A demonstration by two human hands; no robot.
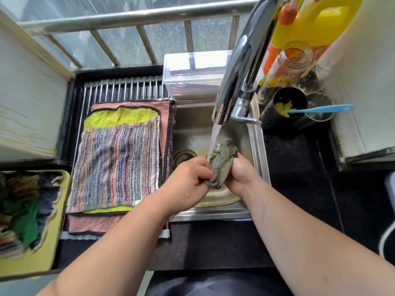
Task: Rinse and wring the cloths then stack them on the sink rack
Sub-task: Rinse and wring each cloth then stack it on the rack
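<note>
Left hand (pixel 190 178), right hand (pixel 242 174) grip bunched grey-brown cloth (pixel 222 165) under running water (pixel 213 138).

Bright daylight comes through the window (pixel 119 45) at the top and lights the scene evenly. The chrome faucet (pixel 239 69) carries hard white streaks of glare, and the clear plastic box (pixel 192 67) beside it is nearly washed out. The black tabletop (pixel 299 171) stays dark, with little detail. Shadows are soft and faint. Wide-angle distortion bows the window rail (pixel 128 19) and tilts the walls near the edges. The centre is sharp, but the heap of cloths (pixel 23 206) at the left edge is smeared with blur.
</note>
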